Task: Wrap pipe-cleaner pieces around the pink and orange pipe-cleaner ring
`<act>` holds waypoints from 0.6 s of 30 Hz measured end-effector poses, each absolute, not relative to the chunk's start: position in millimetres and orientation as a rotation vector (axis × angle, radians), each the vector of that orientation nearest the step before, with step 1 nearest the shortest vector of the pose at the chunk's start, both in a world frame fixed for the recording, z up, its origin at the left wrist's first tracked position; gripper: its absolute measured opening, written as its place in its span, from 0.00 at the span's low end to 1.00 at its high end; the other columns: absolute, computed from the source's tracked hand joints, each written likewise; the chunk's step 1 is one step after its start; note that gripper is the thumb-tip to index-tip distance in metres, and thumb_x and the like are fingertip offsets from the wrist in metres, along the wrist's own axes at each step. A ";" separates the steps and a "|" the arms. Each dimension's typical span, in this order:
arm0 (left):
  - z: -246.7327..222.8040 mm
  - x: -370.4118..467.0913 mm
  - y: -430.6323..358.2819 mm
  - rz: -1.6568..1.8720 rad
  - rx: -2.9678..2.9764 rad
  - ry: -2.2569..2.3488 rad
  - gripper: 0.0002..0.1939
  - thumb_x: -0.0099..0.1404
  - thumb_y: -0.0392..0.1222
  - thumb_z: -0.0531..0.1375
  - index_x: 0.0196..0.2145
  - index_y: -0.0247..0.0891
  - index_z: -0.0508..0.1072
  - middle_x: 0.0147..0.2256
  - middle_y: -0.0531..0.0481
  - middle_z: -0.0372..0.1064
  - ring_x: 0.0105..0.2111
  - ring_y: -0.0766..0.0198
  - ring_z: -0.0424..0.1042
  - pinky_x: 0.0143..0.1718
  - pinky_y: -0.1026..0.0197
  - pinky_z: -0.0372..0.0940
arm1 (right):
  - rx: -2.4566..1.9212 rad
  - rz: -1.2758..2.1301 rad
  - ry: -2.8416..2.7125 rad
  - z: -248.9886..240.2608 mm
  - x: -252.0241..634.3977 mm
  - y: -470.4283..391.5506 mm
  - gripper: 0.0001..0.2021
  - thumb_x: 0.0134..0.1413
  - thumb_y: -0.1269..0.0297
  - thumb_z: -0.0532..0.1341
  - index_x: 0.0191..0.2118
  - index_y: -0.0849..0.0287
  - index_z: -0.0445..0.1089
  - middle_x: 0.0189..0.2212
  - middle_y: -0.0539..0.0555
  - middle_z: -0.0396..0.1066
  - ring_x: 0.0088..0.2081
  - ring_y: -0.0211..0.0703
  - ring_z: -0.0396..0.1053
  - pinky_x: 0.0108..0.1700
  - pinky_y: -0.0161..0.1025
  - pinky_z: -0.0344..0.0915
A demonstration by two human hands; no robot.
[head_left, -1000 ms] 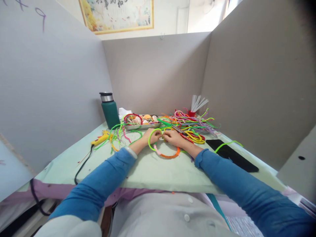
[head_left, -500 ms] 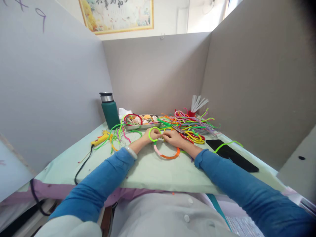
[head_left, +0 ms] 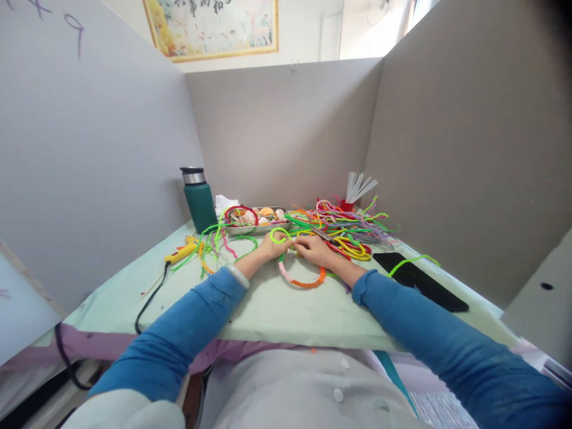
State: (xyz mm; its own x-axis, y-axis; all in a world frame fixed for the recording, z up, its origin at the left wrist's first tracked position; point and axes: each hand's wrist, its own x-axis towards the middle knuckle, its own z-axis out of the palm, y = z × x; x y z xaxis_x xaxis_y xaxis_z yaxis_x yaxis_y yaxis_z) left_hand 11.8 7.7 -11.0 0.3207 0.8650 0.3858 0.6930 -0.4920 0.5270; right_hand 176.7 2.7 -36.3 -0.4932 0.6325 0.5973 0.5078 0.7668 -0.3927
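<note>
My left hand (head_left: 273, 246) is closed in a pinch, with a curl of lime-green pipe cleaner (head_left: 277, 231) rising out of its fingers. Just to its right, my right hand (head_left: 314, 249) has its fingers pressed together at the top of a ring (head_left: 308, 285). Pink, orange and green pipe cleaner is wrapped around that ring, which hangs or rests below both hands. The fingertips nearly meet, and the exact contact between them is hidden. Behind the right hand, scissors (head_left: 322, 235) lie by a bundle of yellow pipe cleaners (head_left: 355, 249).
A metal tray (head_left: 259, 229) of shells stands at the back, with a green bottle (head_left: 199, 205) left of it. Loose pipe cleaners (head_left: 353, 221) pile up at right. A yellow glue gun (head_left: 182, 250) trails its cord at left; a black phone-like slab (head_left: 420, 283) lies right.
The lime-green pipe cleaner's loop, wide around the left hand before, is now a smaller curl above it. The left hand has turned slightly; the right hand and ring stay nearly still.
</note>
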 end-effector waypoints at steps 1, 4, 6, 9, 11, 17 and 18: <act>-10.9 12.1 7.7 0.919 2.335 1.430 0.12 0.52 0.43 0.53 0.20 0.33 0.71 0.17 0.51 0.63 0.22 0.68 0.61 0.23 0.67 0.55 | -0.844 0.214 -2.197 -36.2 176.7 2.4 0.10 0.49 0.69 0.50 0.23 0.63 0.64 0.20 0.48 0.62 0.23 0.32 0.56 0.27 0.30 0.50; -10.6 12.5 6.9 0.899 2.386 1.444 0.13 0.53 0.44 0.52 0.20 0.33 0.71 0.16 0.52 0.62 0.21 0.68 0.61 0.21 0.67 0.55 | -0.850 0.211 -2.193 -35.9 176.6 2.1 0.10 0.50 0.68 0.50 0.22 0.63 0.64 0.19 0.48 0.62 0.23 0.32 0.55 0.27 0.30 0.50; -10.3 12.6 6.1 0.909 2.418 1.429 0.14 0.53 0.45 0.52 0.21 0.33 0.71 0.17 0.51 0.63 0.21 0.69 0.61 0.21 0.67 0.54 | -0.863 0.211 -2.180 -36.0 176.5 2.8 0.11 0.50 0.67 0.50 0.22 0.63 0.64 0.19 0.48 0.61 0.23 0.32 0.55 0.27 0.30 0.50; -10.4 12.7 5.8 0.954 2.440 1.448 0.14 0.53 0.47 0.53 0.24 0.33 0.71 0.21 0.50 0.66 0.22 0.68 0.62 0.22 0.67 0.54 | -0.889 0.232 -2.145 -36.7 176.5 5.1 0.11 0.50 0.66 0.50 0.21 0.63 0.63 0.19 0.48 0.61 0.23 0.32 0.55 0.26 0.30 0.50; -11.1 13.0 6.6 1.004 2.457 1.455 0.14 0.54 0.47 0.53 0.25 0.33 0.71 0.23 0.50 0.67 0.24 0.68 0.63 0.24 0.67 0.55 | -0.902 0.255 -2.124 -37.8 176.7 7.2 0.11 0.49 0.66 0.50 0.22 0.63 0.63 0.19 0.48 0.62 0.23 0.32 0.55 0.26 0.30 0.49; -13.8 13.4 10.9 1.086 2.520 1.373 0.12 0.54 0.46 0.54 0.27 0.34 0.71 0.23 0.52 0.67 0.24 0.69 0.63 0.26 0.68 0.55 | -0.910 0.327 -2.061 -39.6 177.6 11.5 0.11 0.49 0.65 0.50 0.21 0.62 0.63 0.18 0.47 0.62 0.22 0.32 0.55 0.25 0.30 0.50; -14.1 13.2 11.4 1.112 2.531 1.345 0.11 0.54 0.46 0.54 0.27 0.34 0.71 0.24 0.52 0.68 0.24 0.70 0.63 0.26 0.68 0.56 | -0.912 0.341 -2.053 -39.3 177.8 11.6 0.11 0.49 0.64 0.50 0.22 0.62 0.63 0.18 0.47 0.62 0.22 0.32 0.55 0.25 0.30 0.50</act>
